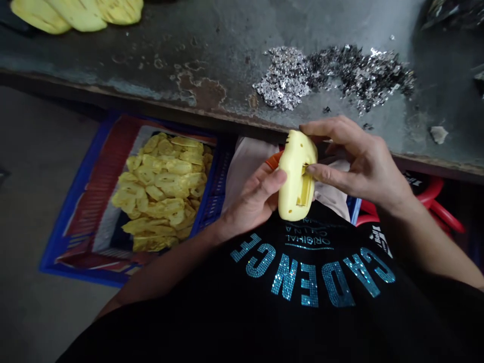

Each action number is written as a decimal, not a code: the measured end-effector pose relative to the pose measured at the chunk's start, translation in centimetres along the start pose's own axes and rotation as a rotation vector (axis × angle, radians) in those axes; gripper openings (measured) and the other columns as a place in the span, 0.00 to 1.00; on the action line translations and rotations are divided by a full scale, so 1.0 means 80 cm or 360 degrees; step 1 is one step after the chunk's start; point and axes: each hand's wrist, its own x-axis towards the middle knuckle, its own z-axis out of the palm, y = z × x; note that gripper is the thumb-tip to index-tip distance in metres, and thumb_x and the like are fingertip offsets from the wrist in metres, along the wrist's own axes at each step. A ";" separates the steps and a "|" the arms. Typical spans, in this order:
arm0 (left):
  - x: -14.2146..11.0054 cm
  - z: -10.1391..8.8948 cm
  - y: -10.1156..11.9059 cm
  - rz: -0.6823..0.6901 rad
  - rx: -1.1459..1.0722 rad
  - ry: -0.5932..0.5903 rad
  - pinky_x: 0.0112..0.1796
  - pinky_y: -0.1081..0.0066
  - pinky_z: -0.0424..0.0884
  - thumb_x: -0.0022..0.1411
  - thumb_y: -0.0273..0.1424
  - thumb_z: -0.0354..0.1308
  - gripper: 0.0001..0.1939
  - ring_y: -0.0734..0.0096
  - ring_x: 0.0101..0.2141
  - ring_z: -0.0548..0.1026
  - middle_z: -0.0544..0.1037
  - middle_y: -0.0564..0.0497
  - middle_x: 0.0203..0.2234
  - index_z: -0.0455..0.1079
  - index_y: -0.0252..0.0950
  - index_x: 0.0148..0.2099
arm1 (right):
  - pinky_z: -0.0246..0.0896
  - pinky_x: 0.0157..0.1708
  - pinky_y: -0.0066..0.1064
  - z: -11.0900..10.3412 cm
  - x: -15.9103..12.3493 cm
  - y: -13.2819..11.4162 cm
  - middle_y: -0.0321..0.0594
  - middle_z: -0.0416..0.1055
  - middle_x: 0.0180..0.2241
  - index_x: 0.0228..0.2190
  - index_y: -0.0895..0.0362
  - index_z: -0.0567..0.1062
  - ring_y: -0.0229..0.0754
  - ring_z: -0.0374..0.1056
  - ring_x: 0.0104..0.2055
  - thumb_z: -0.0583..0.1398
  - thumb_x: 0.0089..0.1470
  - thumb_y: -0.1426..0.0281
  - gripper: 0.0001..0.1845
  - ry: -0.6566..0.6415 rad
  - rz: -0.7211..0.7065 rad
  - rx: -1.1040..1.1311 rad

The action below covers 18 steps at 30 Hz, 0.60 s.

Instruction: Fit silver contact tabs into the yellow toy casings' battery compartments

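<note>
My left hand (254,197) grips a pale yellow plastic shell (297,176) from below and holds it upright in front of my chest. My right hand (357,161) reaches over it from the right, with the index finger on the shell's top and the thumb tip pressed at a slot in its side, pinching something too small to make out. A pile of small shiny metal pieces (333,75) lies on the worn grey table (189,55) just beyond my hands.
A blue crate (75,201) on the floor at my left holds several more yellow shells (166,181). More yellow parts (75,14) lie at the table's far left corner. A red stool (434,201) shows under my right arm.
</note>
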 end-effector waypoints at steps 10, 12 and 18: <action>-0.005 0.006 0.001 0.0346 0.0435 0.0068 0.38 0.69 0.85 0.68 0.45 0.85 0.38 0.59 0.46 0.91 0.91 0.47 0.59 0.75 0.47 0.73 | 0.85 0.63 0.56 0.026 -0.006 0.009 0.47 0.81 0.64 0.70 0.48 0.77 0.58 0.80 0.61 0.71 0.74 0.60 0.28 0.0158 -0.0037 0.0088; -0.010 0.011 0.004 0.0437 0.0664 0.0122 0.40 0.70 0.86 0.69 0.43 0.84 0.37 0.61 0.47 0.91 0.90 0.46 0.61 0.77 0.46 0.74 | 0.83 0.66 0.60 0.044 -0.015 0.017 0.45 0.80 0.66 0.70 0.44 0.77 0.60 0.79 0.66 0.70 0.75 0.58 0.26 0.0394 -0.0128 0.0138; -0.017 0.015 0.012 0.1036 0.1595 0.0048 0.39 0.69 0.88 0.73 0.40 0.81 0.33 0.56 0.51 0.92 0.92 0.43 0.57 0.82 0.41 0.75 | 0.80 0.69 0.67 0.082 -0.038 0.048 0.50 0.74 0.70 0.74 0.36 0.71 0.65 0.76 0.68 0.67 0.75 0.48 0.33 0.0745 -0.0077 0.0315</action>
